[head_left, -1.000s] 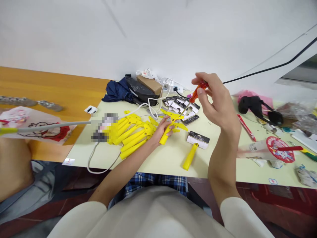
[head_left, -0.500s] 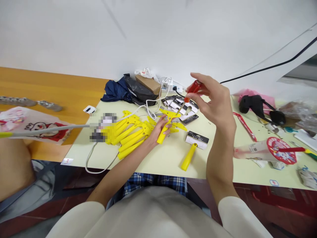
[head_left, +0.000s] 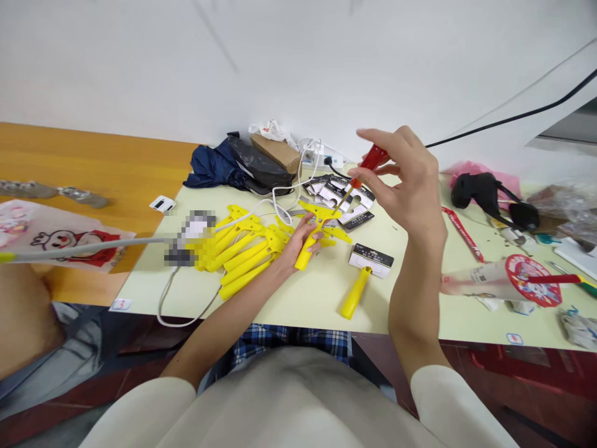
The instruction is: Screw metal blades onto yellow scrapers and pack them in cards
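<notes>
My left hand (head_left: 301,246) is closed around the handle of a yellow T-shaped plastic tool (head_left: 305,254), its wide head pointing away from me. My right hand (head_left: 405,180) grips a screwdriver (head_left: 373,158) by its red handle between thumb and fingers. The metal shaft slants down to the left, and its tip meets the right part of the tool's head. Left of my left hand lies a pile of similar yellow tools (head_left: 247,260). A separate yellow handle (head_left: 357,292) rests below a black-and-white card (head_left: 372,260).
Several cards (head_left: 357,219) lie behind the hands. A white cable (head_left: 180,325) loops across the table (head_left: 289,305). At the back are a dark bag (head_left: 261,165) and a power strip (head_left: 333,160). On the right lie a drink cup (head_left: 489,279) and a black headset (head_left: 485,193).
The red screwdriver handle has tilted further to the right, and my right hand has shifted slightly right with it. My left hand still holds the yellow tool in nearly the same place.
</notes>
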{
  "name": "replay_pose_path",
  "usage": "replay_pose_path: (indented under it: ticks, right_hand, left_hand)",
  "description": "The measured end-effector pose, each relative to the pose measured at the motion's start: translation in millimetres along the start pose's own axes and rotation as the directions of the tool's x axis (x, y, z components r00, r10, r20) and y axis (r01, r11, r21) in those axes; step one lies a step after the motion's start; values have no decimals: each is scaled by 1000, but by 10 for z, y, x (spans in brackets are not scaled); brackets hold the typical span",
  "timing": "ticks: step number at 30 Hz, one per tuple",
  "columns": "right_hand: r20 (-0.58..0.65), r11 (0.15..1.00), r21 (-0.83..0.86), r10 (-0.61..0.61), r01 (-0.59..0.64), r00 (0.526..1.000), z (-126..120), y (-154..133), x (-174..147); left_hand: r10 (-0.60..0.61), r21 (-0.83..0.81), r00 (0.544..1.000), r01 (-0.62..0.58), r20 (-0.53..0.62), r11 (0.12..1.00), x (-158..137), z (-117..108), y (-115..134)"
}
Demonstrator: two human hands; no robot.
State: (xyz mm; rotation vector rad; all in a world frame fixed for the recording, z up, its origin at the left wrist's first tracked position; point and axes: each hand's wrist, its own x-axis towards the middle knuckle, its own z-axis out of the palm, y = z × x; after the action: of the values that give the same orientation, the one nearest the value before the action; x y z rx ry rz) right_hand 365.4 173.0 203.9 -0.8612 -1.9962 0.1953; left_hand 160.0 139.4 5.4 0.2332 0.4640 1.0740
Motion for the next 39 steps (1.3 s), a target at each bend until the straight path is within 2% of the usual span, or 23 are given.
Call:
replay_pose_path:
  ticks: [2,6,8,10,12,14,17,22,27,33,37,39]
  right_hand:
    - [-9,999,-26,-22,22,1000,6,15,3]
    - [78,996,94,-13,6,997,10,81,-7]
    - [34,995,98,-6,2,999,4,98,-10]
    - [-42,1000,25,-17,18,999,-9,89,-7]
    - [-69,999,-43,-25,22,997,-26,65,-1]
    - [-16,999,-33,-30,30,999,-38,47,0]
    - [62,997,67,-50,46,997,-24,60,-9]
    - [-52,1000,30,1,1,999,47,92,-13]
    - [114,993,119,-3,-11,994,53,36,-17]
    - [37,999,21,36,-37,999,97,-37,-7]
    - [149,996,83,-5,-7,989,116,-44,-1]
    - [155,994,106,17,-33,988,111,-58,-5]
  left_hand:
    - [2,17,1000,-2,-6,1000,-2,4,-6]
    - [11,8,1000,-11,-26,1000,-1,5,-12]
    - [14,2,1000,-14,-22,1000,-3,11,-5]
    - [12,6,1000,-12,-20,1000,-9,22,5]
    - [9,10,1000,-9,-25,1000,-13,31,11]
    - [8,11,999,-8,-35,1000,-12,30,12]
    - [7,12,999,-6,-35,1000,-5,11,8]
    - [6,22,1000,-6,-2,1000,-5,-13,8]
    - [-2,15,999,3,-44,1000,-1,4,19]
    - [-1,-5,999,1,-36,1000,8,13,23]
    - [-6,-22,999,5,-35,1000,15,-1,10]
    - [-1,-32,999,0,-32,999,13,3,11]
